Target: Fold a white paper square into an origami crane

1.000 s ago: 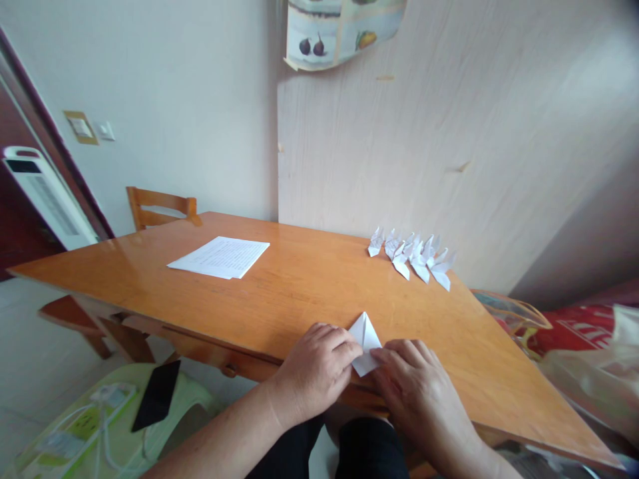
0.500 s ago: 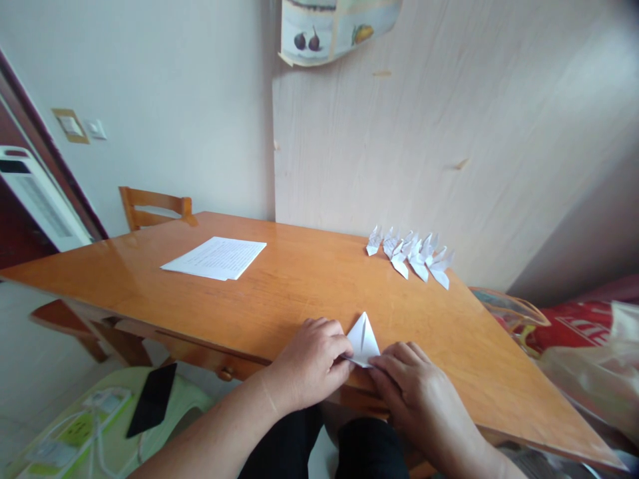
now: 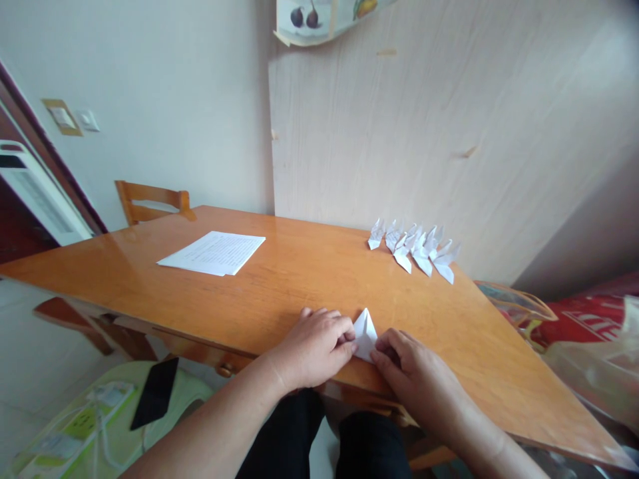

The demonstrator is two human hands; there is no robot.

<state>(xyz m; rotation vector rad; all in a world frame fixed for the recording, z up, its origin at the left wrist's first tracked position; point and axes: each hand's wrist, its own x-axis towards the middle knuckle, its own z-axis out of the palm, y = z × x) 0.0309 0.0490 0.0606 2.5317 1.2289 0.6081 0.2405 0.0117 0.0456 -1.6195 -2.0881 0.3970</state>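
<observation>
A small white piece of folded paper, pointed at its far end, lies at the near edge of the wooden table. My left hand pinches its left side between thumb and fingers. On the opposite side, my right hand grips the lower right corner with curled fingers. The fingertips cover both side corners of the paper. Farther back on the right, several folded white paper figures with upright points stand grouped together.
A stack of printed sheets lies on the table's left half. Behind it stands a wooden chair. At lower left, a green stool bears a black phone and a power strip. Bags crowd the right side.
My right hand has shifted its hold slightly up along the paper's right side, and my left fingers cover more of the left side. The view has tilted down a little.
</observation>
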